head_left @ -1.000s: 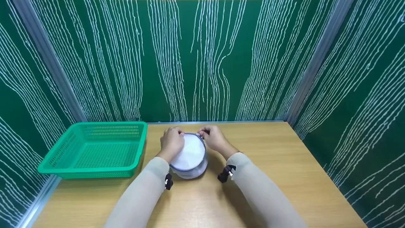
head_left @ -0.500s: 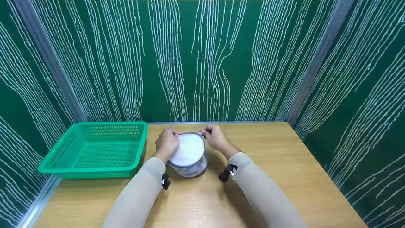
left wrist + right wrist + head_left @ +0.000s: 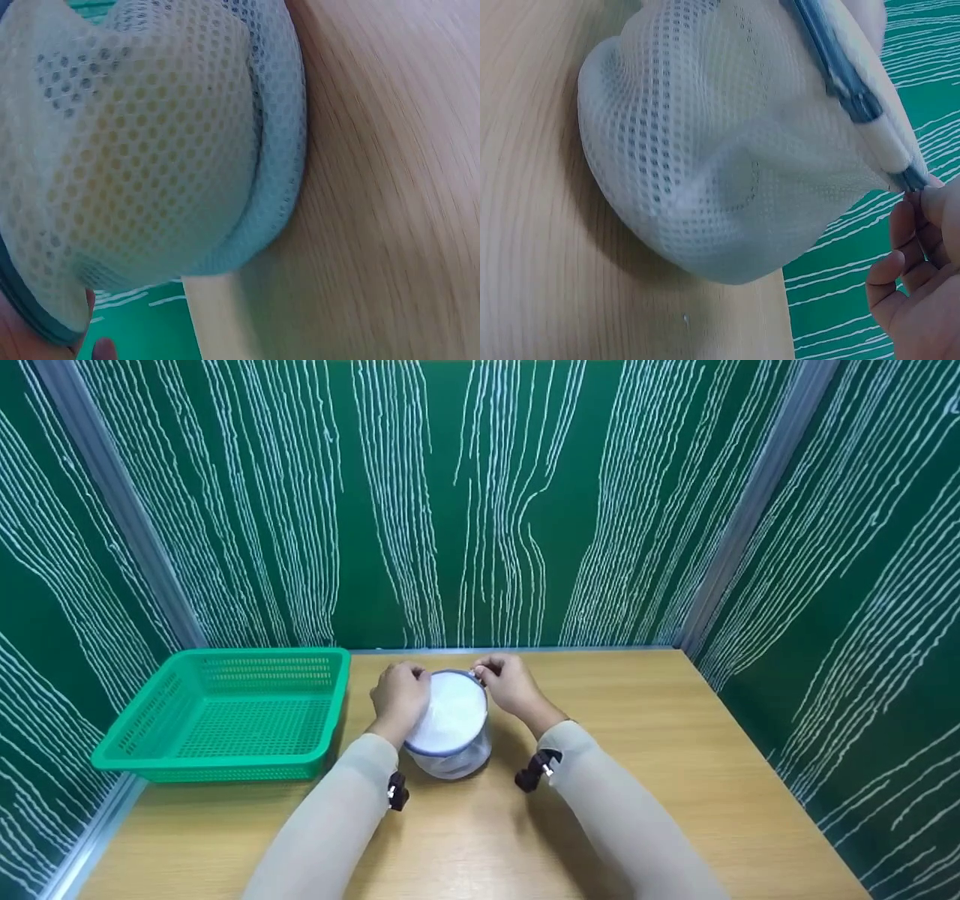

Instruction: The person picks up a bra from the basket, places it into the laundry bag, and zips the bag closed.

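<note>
A round white mesh laundry bag [image 3: 450, 712] with a blue-grey zipper edge stands on the wooden table between my hands, its round top tilted toward me. On its far left edge, my left hand [image 3: 401, 695] grips the rim; in the left wrist view, that hand's fingers are mostly hidden behind the mesh. My right hand [image 3: 510, 684] pinches the bag's far right edge. Seen from the right wrist, the fingertips [image 3: 907, 206] hold the end of the blue zipper band [image 3: 862, 109], beside a short white section. Something pale yellowish shows through the mesh in the left wrist view.
A green perforated plastic basket [image 3: 217, 765] stands to the left on the wooden table [image 3: 675, 810]. Green panels [image 3: 480, 510] with white wavy lines rise behind and at both sides. Black camera mounts [image 3: 534, 772] sit on both sleeves.
My left hand first shifts left with the rim, then comes slightly back right. The bag's top tilts and moves with it. My right hand stays nearly in place at the edge.
</note>
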A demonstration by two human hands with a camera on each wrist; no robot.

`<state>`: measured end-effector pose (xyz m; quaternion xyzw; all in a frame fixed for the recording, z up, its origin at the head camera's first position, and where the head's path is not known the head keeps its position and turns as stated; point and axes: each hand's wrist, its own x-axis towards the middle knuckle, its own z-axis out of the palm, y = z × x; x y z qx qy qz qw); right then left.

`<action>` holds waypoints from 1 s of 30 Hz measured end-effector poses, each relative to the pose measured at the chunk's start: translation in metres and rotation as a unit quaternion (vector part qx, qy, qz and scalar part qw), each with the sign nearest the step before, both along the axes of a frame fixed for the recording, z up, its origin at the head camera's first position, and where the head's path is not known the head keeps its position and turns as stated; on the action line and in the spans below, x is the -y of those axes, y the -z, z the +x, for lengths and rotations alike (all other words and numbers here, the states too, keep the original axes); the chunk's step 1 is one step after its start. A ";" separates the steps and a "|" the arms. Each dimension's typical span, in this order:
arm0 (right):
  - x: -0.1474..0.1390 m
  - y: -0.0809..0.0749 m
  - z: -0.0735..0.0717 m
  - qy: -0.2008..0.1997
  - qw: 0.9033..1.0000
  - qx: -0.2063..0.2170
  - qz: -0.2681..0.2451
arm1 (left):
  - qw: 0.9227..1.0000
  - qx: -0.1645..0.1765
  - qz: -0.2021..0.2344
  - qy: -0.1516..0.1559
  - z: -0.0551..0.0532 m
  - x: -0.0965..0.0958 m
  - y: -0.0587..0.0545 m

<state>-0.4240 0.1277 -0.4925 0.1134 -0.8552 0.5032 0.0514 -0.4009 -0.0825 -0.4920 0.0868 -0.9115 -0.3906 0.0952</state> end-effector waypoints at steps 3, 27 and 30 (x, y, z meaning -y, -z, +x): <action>0.000 0.002 0.000 0.007 1.000 0.001 -0.005 | 0.999 0.000 0.018 0.032 0.000 -0.007 -0.001; 0.001 0.004 0.002 0.003 1.000 0.018 -0.022 | 0.997 0.020 0.036 0.069 0.001 -0.013 -0.001; -0.001 0.004 0.001 0.003 0.999 0.027 -0.022 | 0.997 0.028 0.049 0.056 0.000 -0.009 0.002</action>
